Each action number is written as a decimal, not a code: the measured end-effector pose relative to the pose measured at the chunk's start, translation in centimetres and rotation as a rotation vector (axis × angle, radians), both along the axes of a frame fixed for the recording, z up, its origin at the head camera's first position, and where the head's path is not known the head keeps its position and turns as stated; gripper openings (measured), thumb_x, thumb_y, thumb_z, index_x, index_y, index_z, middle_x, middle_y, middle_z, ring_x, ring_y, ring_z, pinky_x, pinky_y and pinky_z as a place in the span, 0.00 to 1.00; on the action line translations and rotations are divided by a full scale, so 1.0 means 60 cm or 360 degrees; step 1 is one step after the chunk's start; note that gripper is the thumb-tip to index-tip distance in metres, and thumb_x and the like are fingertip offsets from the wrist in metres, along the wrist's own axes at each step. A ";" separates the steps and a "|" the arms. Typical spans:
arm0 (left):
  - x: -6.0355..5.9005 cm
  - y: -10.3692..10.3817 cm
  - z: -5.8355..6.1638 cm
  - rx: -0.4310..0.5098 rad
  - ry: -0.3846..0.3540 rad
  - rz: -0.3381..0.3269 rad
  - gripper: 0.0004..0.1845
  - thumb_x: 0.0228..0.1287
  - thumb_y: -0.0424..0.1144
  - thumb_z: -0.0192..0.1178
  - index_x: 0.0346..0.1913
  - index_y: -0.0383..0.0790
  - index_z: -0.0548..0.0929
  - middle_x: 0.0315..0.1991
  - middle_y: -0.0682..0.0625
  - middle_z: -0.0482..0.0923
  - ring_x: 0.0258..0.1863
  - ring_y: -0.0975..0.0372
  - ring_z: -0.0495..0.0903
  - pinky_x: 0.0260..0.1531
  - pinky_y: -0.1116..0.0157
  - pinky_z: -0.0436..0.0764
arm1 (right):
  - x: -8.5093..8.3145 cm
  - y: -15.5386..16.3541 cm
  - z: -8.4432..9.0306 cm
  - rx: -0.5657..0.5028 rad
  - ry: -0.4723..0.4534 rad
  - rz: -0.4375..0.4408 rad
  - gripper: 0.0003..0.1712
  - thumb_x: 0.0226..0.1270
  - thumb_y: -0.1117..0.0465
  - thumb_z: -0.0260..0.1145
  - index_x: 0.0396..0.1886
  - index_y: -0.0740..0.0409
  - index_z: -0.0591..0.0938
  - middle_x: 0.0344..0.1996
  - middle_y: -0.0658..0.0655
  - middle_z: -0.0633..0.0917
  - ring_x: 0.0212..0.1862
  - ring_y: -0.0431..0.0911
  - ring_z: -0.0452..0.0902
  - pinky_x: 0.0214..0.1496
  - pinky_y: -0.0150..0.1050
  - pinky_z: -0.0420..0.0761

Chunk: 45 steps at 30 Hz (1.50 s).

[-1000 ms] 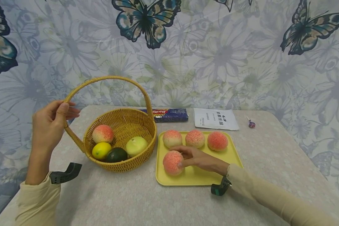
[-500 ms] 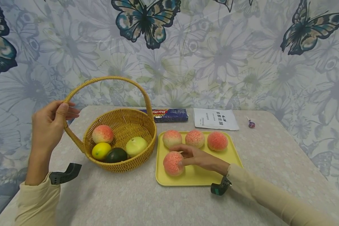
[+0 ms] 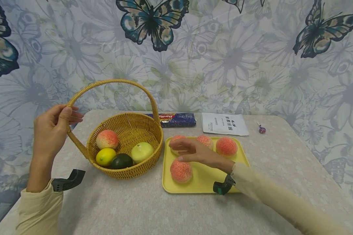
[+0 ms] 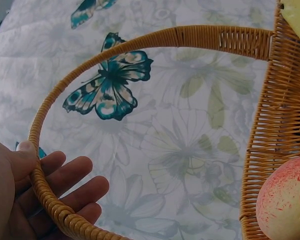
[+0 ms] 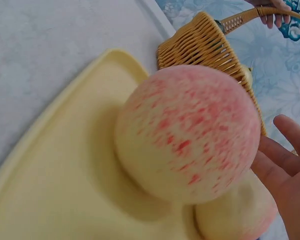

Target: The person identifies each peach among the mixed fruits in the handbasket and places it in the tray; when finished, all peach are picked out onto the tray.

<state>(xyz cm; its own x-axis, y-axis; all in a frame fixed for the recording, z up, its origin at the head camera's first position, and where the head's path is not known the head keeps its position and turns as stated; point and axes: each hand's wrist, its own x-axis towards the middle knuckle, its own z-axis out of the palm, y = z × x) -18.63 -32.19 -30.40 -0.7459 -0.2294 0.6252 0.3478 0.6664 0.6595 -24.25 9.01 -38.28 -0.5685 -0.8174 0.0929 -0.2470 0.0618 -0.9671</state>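
My left hand (image 3: 51,129) grips the wicker basket's handle (image 4: 45,197) on its left side, thumb on one side and fingers behind. In the basket (image 3: 129,171) lie a peach (image 3: 107,139), a lemon (image 3: 105,157), a dark green avocado (image 3: 121,161) and a pale green round fruit (image 3: 142,152). My right hand (image 3: 201,152) is over the yellow tray (image 3: 214,182), fingers spread and holding nothing. Just below its thumb sits the front peach (image 3: 181,171). Behind the hand are the back left peach (image 3: 176,139), partly hidden, the middle peach (image 3: 205,141) and the right peach (image 3: 226,147).
A blue spaghetti box (image 3: 179,120) lies behind the basket and tray, its left end hidden by the basket. To its right are a white packet (image 3: 224,124) and a small lollipop (image 3: 262,129). A patterned wall covering (image 3: 238,81) rises behind the table.
My right hand has let go of the front peach and lifted up and slightly back over the tray. That peach stays on the tray. My left hand keeps its grip on the handle.
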 end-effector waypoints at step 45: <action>0.005 0.002 -0.004 -0.0003 0.0013 -0.0010 0.17 0.74 0.41 0.49 0.49 0.30 0.81 0.31 0.71 0.79 0.31 0.80 0.80 0.34 0.83 0.75 | -0.078 -0.264 0.084 0.0203 0.0661 -0.0014 0.37 0.64 0.53 0.66 0.71 0.49 0.65 0.70 0.47 0.66 0.70 0.41 0.59 0.70 0.35 0.61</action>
